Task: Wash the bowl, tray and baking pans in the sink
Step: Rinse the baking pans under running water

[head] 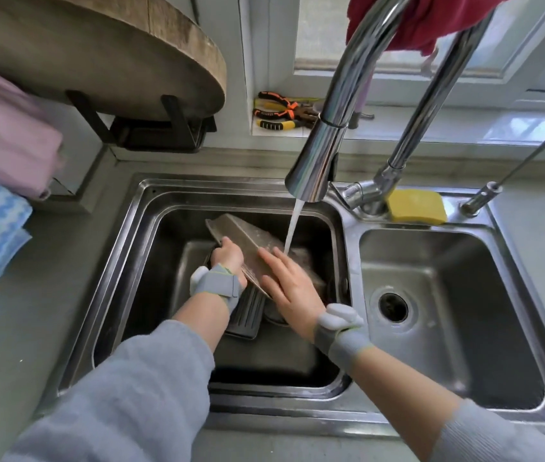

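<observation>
Rinse step on a baking pan (248, 248): left hand (228, 258) curls round its left edge and holds it tilted in the left sink basin (121, 261), right hand (289, 281) lies flat with straight fingers on its face, and the faucet (317, 161) stream lands just beside those fingertips. Next move probably needs the pan turned so water reaches the other side; a ridged dark tray (248, 315) waits underneath, bowl not identifiable. Surroundings: steel double sink in a grey counter, yellow sponge (416, 206) by the tap base, pliers (281, 110) on the window ledge, round wooden board (98, 51) on a stand at back left.
</observation>
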Demonstrator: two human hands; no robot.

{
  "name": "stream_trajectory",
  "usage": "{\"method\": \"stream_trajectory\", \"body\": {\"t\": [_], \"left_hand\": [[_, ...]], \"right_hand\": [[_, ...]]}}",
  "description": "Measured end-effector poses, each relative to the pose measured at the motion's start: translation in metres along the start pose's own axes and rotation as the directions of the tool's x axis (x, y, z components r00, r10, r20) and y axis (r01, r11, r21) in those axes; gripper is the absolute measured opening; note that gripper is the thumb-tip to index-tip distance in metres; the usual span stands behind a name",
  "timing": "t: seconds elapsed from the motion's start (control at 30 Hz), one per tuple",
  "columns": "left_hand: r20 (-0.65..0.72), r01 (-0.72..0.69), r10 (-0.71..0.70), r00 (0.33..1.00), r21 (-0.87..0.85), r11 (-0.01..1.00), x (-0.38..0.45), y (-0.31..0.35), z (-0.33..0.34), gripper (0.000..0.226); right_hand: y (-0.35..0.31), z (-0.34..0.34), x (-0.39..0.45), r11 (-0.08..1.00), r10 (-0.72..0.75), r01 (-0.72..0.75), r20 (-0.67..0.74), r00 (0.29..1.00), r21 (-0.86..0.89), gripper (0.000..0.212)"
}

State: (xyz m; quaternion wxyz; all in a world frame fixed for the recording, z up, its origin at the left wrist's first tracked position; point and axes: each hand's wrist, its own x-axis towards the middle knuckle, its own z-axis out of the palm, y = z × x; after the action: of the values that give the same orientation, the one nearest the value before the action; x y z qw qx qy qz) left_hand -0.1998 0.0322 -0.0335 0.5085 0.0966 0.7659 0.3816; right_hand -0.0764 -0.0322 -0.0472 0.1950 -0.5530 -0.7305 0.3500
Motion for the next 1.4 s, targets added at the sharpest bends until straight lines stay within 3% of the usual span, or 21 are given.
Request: {"method": "stream_trajectory", "body": {"t": [0.07,0.13,0.2,0.27,0.3,0.33,0.37,0.4,0.43,0.5,0.67,0.73,0.8,1.0,1.1,1.17,1.27,1.33,1.4], "left_hand": [[-0.049,0.061,-0.064,0.997,-0.065,0.996,0.004,-0.004,-0.004,0.053],[-0.081,0.117,-0.122,0.989,-0.067,0.991,0.002,-0.005,-0.004,0.054],[-0.099,0.143,-0.149,0.984,-0.065,0.988,0.004,-0.008,-0.003,0.055],[-0.122,0.124,-0.132,0.984,-0.071,0.99,-0.002,-0.008,-0.003,0.055],[-0.143,0.104,-0.113,0.983,-0.073,0.992,-0.004,-0.007,-0.003,0.055],[-0.165,0.082,-0.093,0.982,-0.075,0.994,-0.003,-0.005,-0.003,0.055],[-0.184,0.065,-0.077,0.98,-0.071,0.995,-0.003,-0.001,-0.004,0.055],[-0.198,0.049,-0.06,0.978,-0.058,0.997,0.0,0.001,-0.005,0.056],[-0.212,0.026,-0.033,0.977,-0.038,0.999,0.003,0.003,-0.006,0.056],[-0.235,-0.021,0.022,0.972,0.01,1.0,0.004,0.002,-0.011,0.056],[-0.145,-0.007,0.002,0.989,-0.031,0.999,0.001,-0.018,-0.03,0.06],[-0.121,-0.009,0.005,0.993,-0.026,1.0,0.002,-0.025,-0.042,0.063],[-0.121,0.003,-0.004,0.993,-0.004,1.0,0.002,-0.032,-0.052,0.064],[-0.071,0.006,0.001,0.997,0.094,0.996,0.012,-0.04,-0.079,0.063],[-0.044,-0.038,0.045,0.998,0.15,0.988,0.015,-0.036,-0.08,0.067],[0.012,-0.084,0.083,0.996,0.221,0.972,0.014,-0.036,-0.074,0.071],[0.079,-0.114,0.098,0.992,0.244,0.963,0.007,-0.039,-0.053,0.074],[0.052,-0.099,0.09,0.995,0.235,0.967,0.006,-0.043,-0.047,0.077],[0.032,-0.064,0.058,0.998,0.211,0.975,0.013,-0.043,-0.051,0.076]], "right_hand": [[-0.001,0.008,-0.006,0.979,0.164,-0.153,-0.075,0.984,0.135,0.056],[-0.01,0.013,0.001,0.892,0.367,-0.332,-0.063,0.928,0.306,0.063],[-0.009,0.011,0.026,0.762,0.577,-0.525,-0.032,0.816,0.38,0.068],[0.0,0.0,0.058,0.578,0.77,-0.708,0.016,0.638,0.405,0.068],[0.002,-0.003,0.068,0.504,0.832,-0.779,0.033,0.554,0.372,0.067],[-0.003,-0.001,0.072,0.476,0.856,-0.818,0.043,0.515,0.324,0.064],[-0.014,0.006,0.073,0.507,0.842,-0.816,0.041,0.537,0.277,0.061],[-0.026,0.014,0.069,0.578,0.796,-0.779,0.046,0.604,0.243,0.06],[-0.037,0.022,0.06,0.625,0.748,-0.734,0.064,0.66,0.267,0.061],[-0.041,0.033,0.046,0.622,0.713,-0.69,0.098,0.695,0.371,0.061],[0.006,0.023,0.067,0.479,0.791,-0.757,0.155,0.591,0.444,0.067],[0.012,0.028,0.069,0.414,0.785,-0.743,0.206,0.584,0.526,0.071],[0.016,0.031,0.066,0.415,0.775,-0.742,0.223,0.592,0.526,0.07],[0.036,0.02,0.063,0.653,0.719,-0.716,0.094,0.689,0.246,0.05],[0.038,0.019,0.068,0.739,0.665,-0.672,0.112,0.738,0.041,0.055],[0.025,0.021,0.073,0.834,0.552,-0.545,0.087,0.83,-0.092,0.053],[-0.003,0.022,0.072,0.953,0.28,-0.264,0.101,0.955,-0.149,0.053],[-0.01,0.026,0.053,0.987,0.135,-0.117,0.181,0.974,-0.107,0.055],[0.004,0.025,0.033,0.995,0.088,-0.075,0.243,0.966,-0.062,0.054]]}}
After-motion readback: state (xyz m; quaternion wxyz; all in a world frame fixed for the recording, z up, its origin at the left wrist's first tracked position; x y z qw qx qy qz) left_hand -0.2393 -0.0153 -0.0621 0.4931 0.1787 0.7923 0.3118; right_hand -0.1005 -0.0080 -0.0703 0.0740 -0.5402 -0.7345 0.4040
